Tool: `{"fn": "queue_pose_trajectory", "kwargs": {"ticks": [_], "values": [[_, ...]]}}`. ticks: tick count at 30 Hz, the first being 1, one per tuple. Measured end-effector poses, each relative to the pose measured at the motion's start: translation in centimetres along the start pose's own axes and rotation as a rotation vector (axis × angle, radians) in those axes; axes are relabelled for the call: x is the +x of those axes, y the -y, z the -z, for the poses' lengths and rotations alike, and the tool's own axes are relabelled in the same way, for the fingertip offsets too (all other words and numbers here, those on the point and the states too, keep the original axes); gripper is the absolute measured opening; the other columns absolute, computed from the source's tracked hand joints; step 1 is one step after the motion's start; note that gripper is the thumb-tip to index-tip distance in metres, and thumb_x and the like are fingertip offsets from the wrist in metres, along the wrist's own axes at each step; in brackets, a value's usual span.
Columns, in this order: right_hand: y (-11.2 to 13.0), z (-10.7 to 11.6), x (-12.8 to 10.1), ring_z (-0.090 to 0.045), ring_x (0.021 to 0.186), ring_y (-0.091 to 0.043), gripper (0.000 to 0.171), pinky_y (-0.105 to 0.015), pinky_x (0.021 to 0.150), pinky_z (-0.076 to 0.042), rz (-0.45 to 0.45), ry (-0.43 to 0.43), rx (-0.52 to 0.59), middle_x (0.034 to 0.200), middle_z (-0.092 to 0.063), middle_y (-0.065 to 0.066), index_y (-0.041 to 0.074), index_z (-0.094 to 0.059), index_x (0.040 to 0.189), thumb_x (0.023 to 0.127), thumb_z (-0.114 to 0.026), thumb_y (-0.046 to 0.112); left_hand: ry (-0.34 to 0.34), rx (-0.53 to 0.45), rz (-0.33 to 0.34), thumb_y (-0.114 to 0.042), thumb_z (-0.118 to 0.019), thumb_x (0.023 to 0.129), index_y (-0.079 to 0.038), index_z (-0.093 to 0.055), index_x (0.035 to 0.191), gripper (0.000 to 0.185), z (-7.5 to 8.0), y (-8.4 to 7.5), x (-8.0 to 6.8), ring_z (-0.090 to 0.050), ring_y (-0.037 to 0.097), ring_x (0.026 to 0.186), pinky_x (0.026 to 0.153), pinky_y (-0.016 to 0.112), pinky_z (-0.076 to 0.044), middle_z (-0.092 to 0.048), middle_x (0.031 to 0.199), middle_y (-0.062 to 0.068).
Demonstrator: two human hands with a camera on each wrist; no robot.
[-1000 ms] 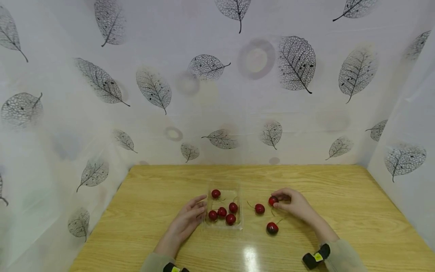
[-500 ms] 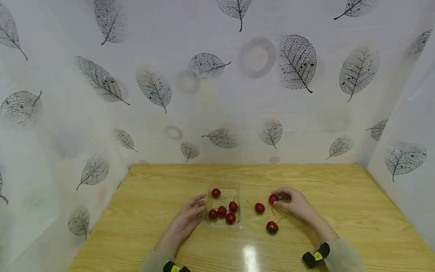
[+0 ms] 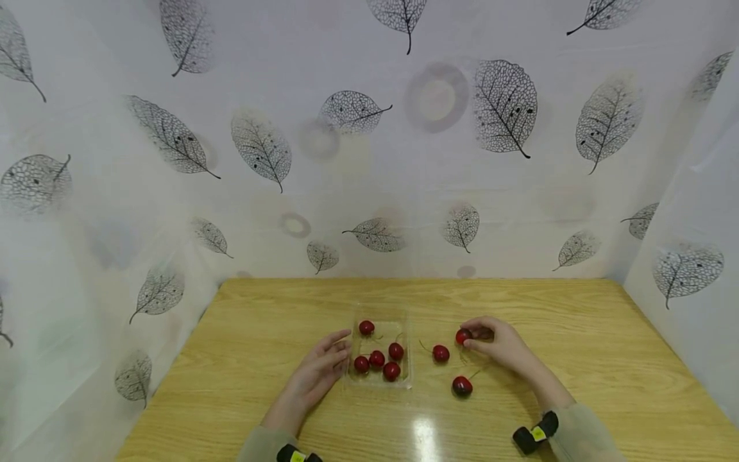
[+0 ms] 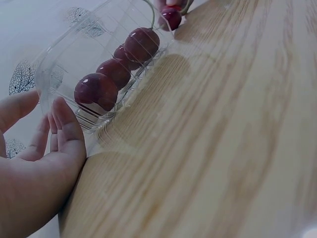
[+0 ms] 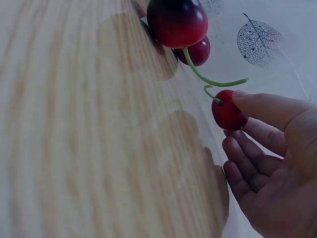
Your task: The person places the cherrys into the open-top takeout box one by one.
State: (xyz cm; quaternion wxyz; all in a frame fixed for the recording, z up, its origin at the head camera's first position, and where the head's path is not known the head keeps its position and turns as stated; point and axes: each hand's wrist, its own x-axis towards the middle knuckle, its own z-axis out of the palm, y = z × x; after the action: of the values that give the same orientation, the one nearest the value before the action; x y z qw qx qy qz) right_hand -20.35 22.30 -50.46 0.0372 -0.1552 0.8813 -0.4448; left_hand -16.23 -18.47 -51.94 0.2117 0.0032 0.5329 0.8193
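A clear plastic tray sits mid-table holding several red cherries. My left hand rests against the tray's left wall with straight fingers; the left wrist view shows its fingertips touching the clear wall in front of the cherries. My right hand pinches one cherry between thumb and fingers, just off the wood; the same cherry shows in the right wrist view. Two loose cherries lie nearby: one left of that hand, one nearer me.
The wooden table is enclosed by leaf-patterned white sheeting behind and at both sides. A glare spot lies on the wood near the front. Black wrist-camera mounts sit on both forearms.
My right hand with the pinched cherry has risen very slightly. The left hand, the tray and the loose cherries stay where they were.
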Motion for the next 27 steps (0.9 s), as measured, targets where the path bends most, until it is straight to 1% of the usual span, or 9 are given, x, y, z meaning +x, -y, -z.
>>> {"fn": "queue_pose_trajectory", "kwargs": {"ticks": [5,9,16,21,26,27], "values": [[0.2,-0.1,0.3,-0.069,0.1,-0.017,0.034,-0.022,0.086,-0.056,-0.012,0.003,-0.016,0.114,-0.076,-0.015,-0.002,-0.072,0.124,0.094,-0.08,0.013,-0.003,-0.001,0.005,0.003,-0.048,0.109,-0.002,-0.033,0.161,0.054,0.0,0.0,0.0,-0.057,0.005,0.11,0.097,0.018,-0.05,-0.057,0.12,-0.007],[0.6,-0.1,0.6,-0.07,0.105,-0.023,0.034,-0.02,0.089,-0.056,-0.026,0.007,-0.004,0.118,-0.076,-0.016,-0.001,-0.072,0.125,0.095,-0.08,0.014,-0.006,-0.002,0.007,0.003,-0.049,0.109,-0.002,-0.033,0.161,0.055,0.1,0.0,0.0,-0.057,0.005,0.11,0.098,0.018,-0.05,-0.057,0.121,-0.007],[1.9,-0.3,0.9,-0.072,0.11,-0.031,0.036,-0.023,0.092,-0.057,-0.015,0.016,0.003,0.121,-0.075,-0.019,-0.003,-0.071,0.126,0.095,-0.079,0.014,0.002,-0.004,0.009,0.002,-0.05,0.108,-0.001,-0.031,0.161,0.057,0.0,-0.1,-0.1,-0.056,0.005,0.111,0.098,0.019,-0.049,-0.055,0.121,-0.006],[2.4,-0.3,1.3,-0.072,0.108,-0.03,0.036,-0.026,0.093,-0.057,0.003,0.017,0.004,0.119,-0.075,-0.017,-0.001,-0.072,0.126,0.095,-0.08,0.016,0.003,-0.002,0.008,0.002,-0.05,0.108,-0.001,-0.03,0.162,0.058,0.0,-0.1,0.0,-0.056,0.005,0.111,0.098,0.019,-0.049,-0.055,0.122,-0.006],[2.4,-0.4,1.8,-0.071,0.109,-0.028,0.034,-0.025,0.093,-0.055,0.022,0.015,-0.009,0.118,-0.076,-0.014,0.002,-0.073,0.125,0.096,-0.08,0.017,-0.005,0.0,0.007,0.002,-0.05,0.108,-0.002,-0.031,0.162,0.057,0.0,0.0,0.0,-0.056,0.005,0.111,0.098,0.019,-0.049,-0.054,0.122,-0.006],[2.4,-0.4,1.9,-0.071,0.109,-0.028,0.034,-0.027,0.094,-0.056,0.026,0.014,-0.007,0.118,-0.076,-0.013,0.002,-0.073,0.125,0.096,-0.08,0.017,-0.007,0.001,0.008,0.002,-0.05,0.108,-0.002,-0.032,0.161,0.057,0.0,0.0,0.0,-0.056,0.005,0.111,0.098,0.019,-0.049,-0.055,0.122,-0.006]]}}
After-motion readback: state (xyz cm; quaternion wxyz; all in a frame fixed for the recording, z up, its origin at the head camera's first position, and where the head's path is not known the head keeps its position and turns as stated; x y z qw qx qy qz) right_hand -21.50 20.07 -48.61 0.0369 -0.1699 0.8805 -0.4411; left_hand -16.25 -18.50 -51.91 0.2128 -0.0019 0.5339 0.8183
